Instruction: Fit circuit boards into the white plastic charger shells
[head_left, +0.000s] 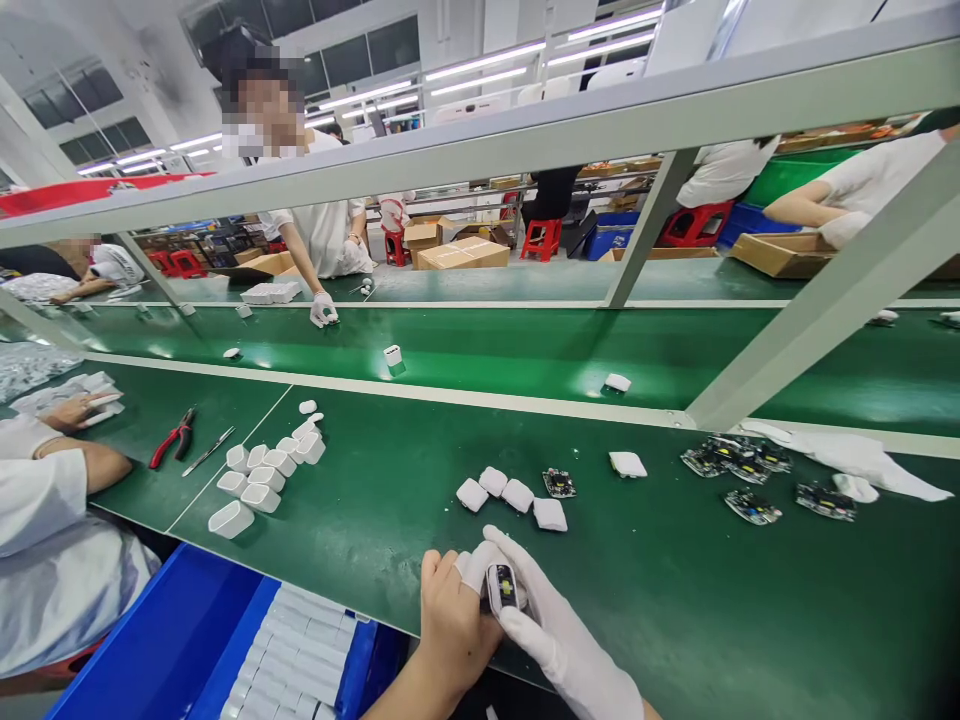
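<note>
At the near edge of the green bench (675, 600), both my hands close around one small white charger shell (502, 588) with dark parts showing inside its open end. My left hand (448, 625) is bare apart from a white finger cot and grips the shell from the left. My right hand (547, 625) wears a white glove and pinches it from the right. Just beyond lie several white shell caps (512, 497) and a small circuit board (559, 484).
More circuit boards (750, 480) and a white glove (855, 458) lie at right. Open white shells (266, 470), red pliers (172, 437) and tweezers (208, 451) sit left, by a co-worker's arm (75, 460). A blue bin (172, 640) stands below. A grey frame (810, 300) crosses above the conveyor; another person's gloved hand (323, 309) reaches onto it.
</note>
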